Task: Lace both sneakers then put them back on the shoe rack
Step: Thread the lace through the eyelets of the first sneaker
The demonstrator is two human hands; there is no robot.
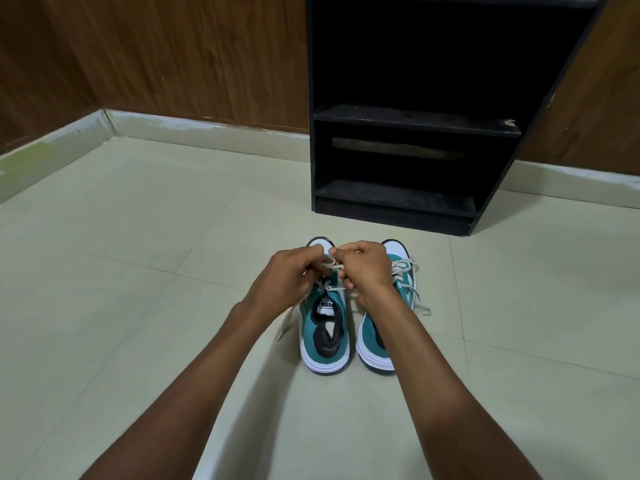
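Observation:
Two teal and white sneakers stand side by side on the floor, toes pointing away from me. Over the left sneaker my left hand and my right hand both pinch its off-white lace above the eyelets. One loose end of that lace trails down the shoe's left side to the floor. The right sneaker is partly hidden under my right forearm; its lace lies loosely across its top and hangs off the right side. The black shoe rack stands beyond the shoes.
The rack has open dark shelves and stands against a wood-panelled wall. Pale floor tiles spread around the shoes. A light skirting board runs along the base of the wall.

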